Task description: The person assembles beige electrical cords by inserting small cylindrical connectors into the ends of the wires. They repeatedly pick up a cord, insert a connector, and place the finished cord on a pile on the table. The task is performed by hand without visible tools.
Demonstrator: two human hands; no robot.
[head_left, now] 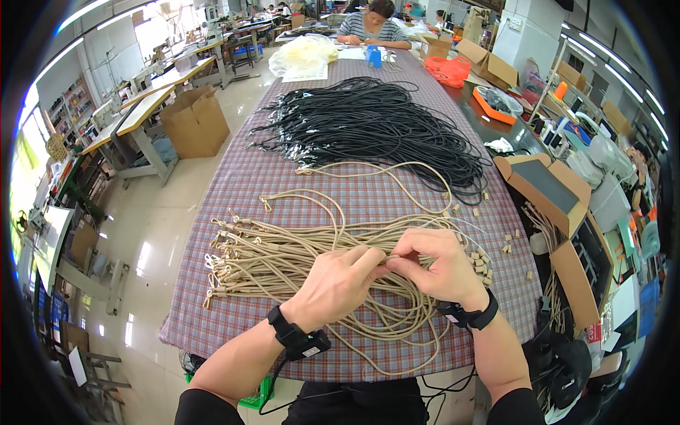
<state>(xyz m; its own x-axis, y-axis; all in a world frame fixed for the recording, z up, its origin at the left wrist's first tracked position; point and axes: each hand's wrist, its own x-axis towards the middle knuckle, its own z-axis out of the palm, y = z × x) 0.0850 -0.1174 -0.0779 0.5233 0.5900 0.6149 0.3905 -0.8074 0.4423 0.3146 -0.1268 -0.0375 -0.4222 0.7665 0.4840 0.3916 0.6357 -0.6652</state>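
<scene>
Over a pile of tan cords (276, 248) on the table, my left hand (338, 280) and my right hand (443, 265) meet with closed fingertips. Both pinch a tan cord (391, 258) between thumb and forefinger; the fingers cover most of the held part. Gold-coloured metal hooks (211, 262) sit on the pile's left ends. The cords' loops spread beneath my hands and toward the table's near edge. Beside my right hand lie several small beige pieces (482, 268) and a thin whitish strand (473, 241).
A checked cloth (234, 170) covers the long table. Farther back lies a large bundle of black cords (375, 127) with silvery hooks. Open cardboard boxes (575, 273) stand along the right side. At the far end a person (374, 32) sits working near a blue box (373, 57).
</scene>
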